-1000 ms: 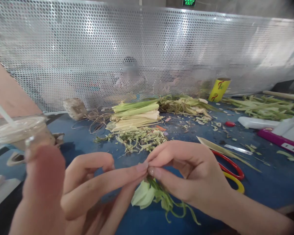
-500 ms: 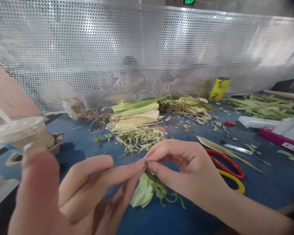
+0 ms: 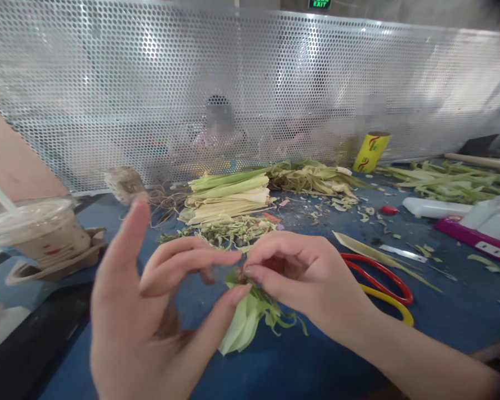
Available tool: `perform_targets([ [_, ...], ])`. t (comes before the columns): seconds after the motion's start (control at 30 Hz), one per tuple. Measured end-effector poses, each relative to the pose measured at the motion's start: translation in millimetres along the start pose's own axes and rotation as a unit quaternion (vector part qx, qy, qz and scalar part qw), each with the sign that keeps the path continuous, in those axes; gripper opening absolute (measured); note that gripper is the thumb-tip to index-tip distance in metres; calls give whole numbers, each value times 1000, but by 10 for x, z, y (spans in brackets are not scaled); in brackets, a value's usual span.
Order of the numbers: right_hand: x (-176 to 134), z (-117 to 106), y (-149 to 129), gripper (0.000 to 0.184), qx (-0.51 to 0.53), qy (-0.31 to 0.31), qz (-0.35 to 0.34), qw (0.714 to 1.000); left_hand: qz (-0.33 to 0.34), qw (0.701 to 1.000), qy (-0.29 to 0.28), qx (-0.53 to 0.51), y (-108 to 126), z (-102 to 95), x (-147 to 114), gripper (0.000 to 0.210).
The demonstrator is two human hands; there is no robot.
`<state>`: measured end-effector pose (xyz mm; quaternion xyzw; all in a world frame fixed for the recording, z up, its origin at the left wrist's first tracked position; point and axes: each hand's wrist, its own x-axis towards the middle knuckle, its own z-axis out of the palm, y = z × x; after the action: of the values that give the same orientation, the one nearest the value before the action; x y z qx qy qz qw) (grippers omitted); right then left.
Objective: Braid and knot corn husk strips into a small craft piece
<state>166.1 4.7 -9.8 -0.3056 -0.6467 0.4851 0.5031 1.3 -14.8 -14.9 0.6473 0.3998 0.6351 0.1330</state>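
My right hand pinches the brown tied top of a small corn husk bundle between thumb and fingers. Pale green husk flares out below, with thin curling strips to its right. My left hand is beside the bundle, its fingers spread and one pointing upward. A gap shows between the two left fingertips nearest the bundle's top; whether the lower one touches it I cannot tell. Behind my right wrist lie scissors with red and yellow handles, their blades hidden.
Stacked corn husks and curly green scraps lie beyond my hands. A twine ball and a lidded drink cup stand left. On the right are a yellow tube, a purple glue gun holder and a perforated metal screen behind.
My left fingers have come apart from the bundle's top, and the raised finger has swung right, away from the cup. My right hand still pinches the bundle in nearly the same place.
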Motion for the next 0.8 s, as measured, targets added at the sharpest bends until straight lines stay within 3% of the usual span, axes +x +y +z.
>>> perform_targets([
  [0.1, 24, -3, 21, 4, -55, 25, -71, 996, -65, 996, -55, 7, 38, 102, 24, 82],
  [0.27, 44, -10, 38, 7, -108, 41, -160, 980, -200, 975, -83, -42, 103, 106, 66, 61],
  [0.5, 64, -38, 31, 9, -129, -6, -201, 971, -262, 954, -115, -91, 152, 43, 85, 53],
  [0.63, 78, -62, 21, 10, -159, -1, -260, 953, -321, 926, -135, -146, 147, 25, 124, 50],
  [0.73, 73, -95, 1, 11, -199, -4, -316, 928, -363, 895, -187, -182, 130, 5, 156, 28],
  [0.8, 64, -115, -18, 11, -220, -9, -337, 915, -350, 888, -230, -192, 116, -12, 160, 10],
])
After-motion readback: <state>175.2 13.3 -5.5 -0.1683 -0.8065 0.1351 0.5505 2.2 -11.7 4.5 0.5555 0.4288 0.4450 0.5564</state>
